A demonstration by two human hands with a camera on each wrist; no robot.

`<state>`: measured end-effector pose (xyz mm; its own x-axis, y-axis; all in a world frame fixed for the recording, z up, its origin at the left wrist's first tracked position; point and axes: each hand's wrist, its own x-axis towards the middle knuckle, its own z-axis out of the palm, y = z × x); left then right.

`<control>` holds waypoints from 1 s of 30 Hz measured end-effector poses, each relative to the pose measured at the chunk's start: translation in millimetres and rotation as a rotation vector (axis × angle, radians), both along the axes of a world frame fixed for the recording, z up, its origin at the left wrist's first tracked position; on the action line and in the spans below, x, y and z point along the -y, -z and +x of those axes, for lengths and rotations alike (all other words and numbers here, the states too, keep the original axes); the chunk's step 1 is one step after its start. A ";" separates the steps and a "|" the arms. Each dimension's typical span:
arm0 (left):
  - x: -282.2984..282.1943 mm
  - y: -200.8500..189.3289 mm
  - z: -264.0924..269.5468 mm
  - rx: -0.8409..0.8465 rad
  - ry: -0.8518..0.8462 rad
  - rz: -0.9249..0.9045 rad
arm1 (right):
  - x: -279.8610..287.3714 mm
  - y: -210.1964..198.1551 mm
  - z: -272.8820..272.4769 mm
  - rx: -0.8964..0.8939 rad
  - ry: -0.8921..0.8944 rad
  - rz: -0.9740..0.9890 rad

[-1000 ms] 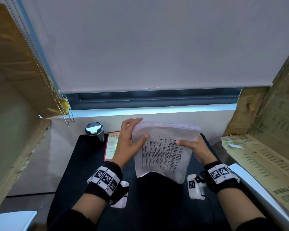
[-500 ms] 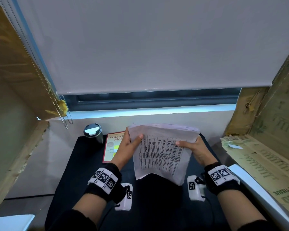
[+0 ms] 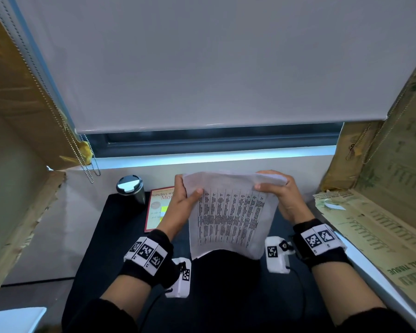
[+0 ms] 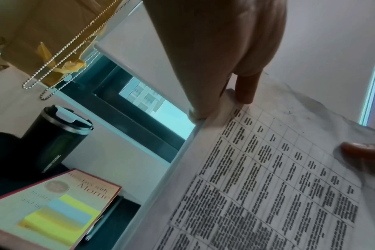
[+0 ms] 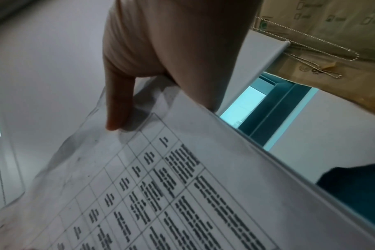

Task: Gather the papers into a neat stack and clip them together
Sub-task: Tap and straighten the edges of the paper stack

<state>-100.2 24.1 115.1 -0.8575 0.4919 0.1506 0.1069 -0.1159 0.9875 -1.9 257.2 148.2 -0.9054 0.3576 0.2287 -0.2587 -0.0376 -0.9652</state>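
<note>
A stack of white papers (image 3: 231, 217) printed with a table stands on its lower edge above the black mat (image 3: 101, 248). My left hand (image 3: 185, 195) grips the stack's upper left edge, thumb on the front sheet and fingers behind. My right hand (image 3: 276, 188) holds the upper right corner the same way. The left wrist view shows the papers (image 4: 268, 194) with my left thumb (image 4: 244, 88) on them. The right wrist view shows the papers (image 5: 182, 194) under my right thumb (image 5: 118, 104). No clip is visible.
A black travel mug (image 3: 131, 189) stands at the mat's far left. Beside it lies a red-edged book (image 3: 157, 209) with sticky notes (image 4: 60, 214) on its cover. Cardboard sheets (image 3: 382, 224) flank both sides. A window blind (image 3: 202, 68) hangs ahead.
My right hand has moved up the stack's right edge to the top corner. The left hand has shifted its grip slightly, and the stack stands a little more upright.
</note>
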 end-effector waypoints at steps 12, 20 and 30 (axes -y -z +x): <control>11.9 35.7 6.6 0.233 0.074 -0.110 | -2.9 31.7 -4.2 0.199 -0.008 -0.042; 1.2 36.6 8.0 0.373 0.030 -0.050 | -6.4 32.2 -1.8 0.276 -0.020 -0.028; 2.0 38.2 22.0 0.355 -0.033 0.031 | 3.2 42.0 2.6 0.210 0.061 -0.103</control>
<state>-78.2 22.1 76.9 -0.8745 0.4627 -0.1454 -0.2382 -0.1486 0.9598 0.7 254.0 106.2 -0.9052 0.4250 -0.0027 -0.0577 -0.1293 -0.9899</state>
